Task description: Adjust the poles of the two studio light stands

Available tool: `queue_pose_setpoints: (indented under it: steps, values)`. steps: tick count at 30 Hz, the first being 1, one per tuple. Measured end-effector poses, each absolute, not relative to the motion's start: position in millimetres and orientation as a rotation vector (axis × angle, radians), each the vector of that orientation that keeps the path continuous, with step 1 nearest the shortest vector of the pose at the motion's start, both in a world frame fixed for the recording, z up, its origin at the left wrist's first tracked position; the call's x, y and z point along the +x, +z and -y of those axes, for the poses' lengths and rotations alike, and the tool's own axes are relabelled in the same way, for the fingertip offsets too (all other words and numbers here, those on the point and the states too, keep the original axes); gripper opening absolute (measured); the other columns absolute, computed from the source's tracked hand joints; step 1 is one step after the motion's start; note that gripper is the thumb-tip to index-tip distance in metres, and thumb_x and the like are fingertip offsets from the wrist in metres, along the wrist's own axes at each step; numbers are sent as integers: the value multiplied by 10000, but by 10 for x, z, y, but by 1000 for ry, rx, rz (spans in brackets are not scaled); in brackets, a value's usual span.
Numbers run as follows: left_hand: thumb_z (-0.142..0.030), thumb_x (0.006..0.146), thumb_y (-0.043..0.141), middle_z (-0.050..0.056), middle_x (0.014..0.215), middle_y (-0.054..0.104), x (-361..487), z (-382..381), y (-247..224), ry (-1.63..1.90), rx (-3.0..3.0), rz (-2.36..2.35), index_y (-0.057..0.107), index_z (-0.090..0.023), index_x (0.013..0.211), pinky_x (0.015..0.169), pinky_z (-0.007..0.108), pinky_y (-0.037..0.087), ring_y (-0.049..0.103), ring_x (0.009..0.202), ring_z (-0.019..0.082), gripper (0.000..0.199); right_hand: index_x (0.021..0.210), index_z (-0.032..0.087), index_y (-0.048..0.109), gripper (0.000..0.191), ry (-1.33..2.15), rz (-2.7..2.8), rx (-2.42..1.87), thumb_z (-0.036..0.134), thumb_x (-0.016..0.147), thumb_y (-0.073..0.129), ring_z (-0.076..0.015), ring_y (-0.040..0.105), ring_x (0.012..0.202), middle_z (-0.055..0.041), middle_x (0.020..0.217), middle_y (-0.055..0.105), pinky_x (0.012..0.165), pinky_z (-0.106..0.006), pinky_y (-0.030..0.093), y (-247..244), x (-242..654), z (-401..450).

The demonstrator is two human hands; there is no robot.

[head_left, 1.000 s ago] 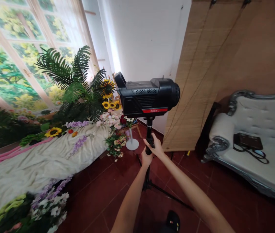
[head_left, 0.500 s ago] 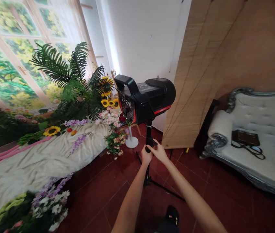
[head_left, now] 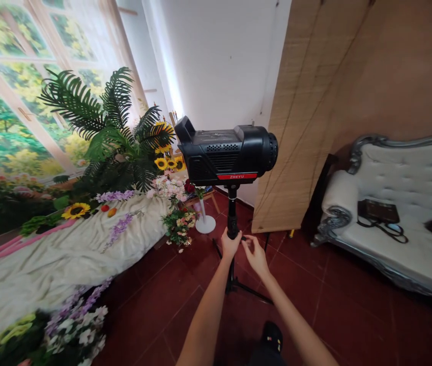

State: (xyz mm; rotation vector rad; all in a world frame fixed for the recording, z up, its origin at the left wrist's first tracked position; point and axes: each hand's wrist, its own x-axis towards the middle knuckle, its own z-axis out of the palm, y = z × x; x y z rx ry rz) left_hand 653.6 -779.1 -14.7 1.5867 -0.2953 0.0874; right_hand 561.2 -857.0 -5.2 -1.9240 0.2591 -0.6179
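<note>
A black studio light [head_left: 223,156] with a red stripe sits on top of a black stand [head_left: 232,211], its round front end facing right. My left hand [head_left: 231,245] is wrapped round the stand's pole, just under a collar. Beside it on the right, my right hand [head_left: 254,254] pinches a small black knob [head_left: 243,238] on the stand between thumb and fingers. Below my hands the stand's legs spread over the dark red floor.
Left of the stand, a cream cloth [head_left: 135,254] bears flowers and fruit, with a palm plant [head_left: 112,122] behind. A bamboo blind [head_left: 288,152] hangs behind the stand. A white sofa [head_left: 387,178] holding a brown bag [head_left: 379,211] stands at the right.
The light has turned on its stand and now shows its side, its front end pointing right. My right hand has shifted slightly down and right, from the pole to the knob.
</note>
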Motion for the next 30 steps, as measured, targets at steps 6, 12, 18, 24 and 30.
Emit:
queue_pose_setpoints:
  steps: [6, 12, 18, 24, 30]
  values:
    - [-370, 676, 656, 44, 723, 642, 6526, 7774, -120, 101, 1583, 302, 609, -129, 809, 642, 250, 473, 594, 669, 147, 280, 777, 198, 528, 329, -673, -207, -1956, 519, 822, 469, -157, 568, 658, -31, 726, 609, 663, -267, 462, 76, 5768, 8682]
    - [-394, 699, 637, 61, 781, 664, 6519, 7776, -93, 104, 1546, 314, 628, -142, 853, 688, 263, 482, 616, 726, 165, 295, 1023, 215, 579, 344, -583, -107, -2065, 464, 792, 529, -163, 590, 700, -31, 802, 644, 697, -281, 474, 121, 5686, 8812]
    - [-417, 718, 612, 53, 738, 646, 6561, 7801, -148, 96, 1537, 293, 637, -130, 853, 643, 254, 474, 599, 683, 160, 318, 965, 212, 621, 344, -565, -120, -2099, 486, 783, 521, -181, 594, 716, -52, 883, 660, 693, -301, 473, 2, 5668, 8889]
    - [-427, 696, 631, 43, 696, 633, 6538, 7815, -119, 81, 1503, 252, 635, -129, 813, 605, 255, 480, 584, 613, 147, 319, 686, 214, 542, 318, -570, -229, -2023, 515, 785, 518, -129, 496, 561, 17, 605, 562, 575, -232, 396, 13, 5750, 8845]
    - [-432, 692, 633, 38, 675, 623, 6518, 7829, -115, 102, 1511, 239, 630, -129, 791, 607, 255, 476, 584, 622, 152, 318, 525, 212, 388, 375, -44, -418, -1405, 463, 795, 451, -78, 315, 379, 65, 405, 372, 407, -195, 275, -22, 5950, 8801]
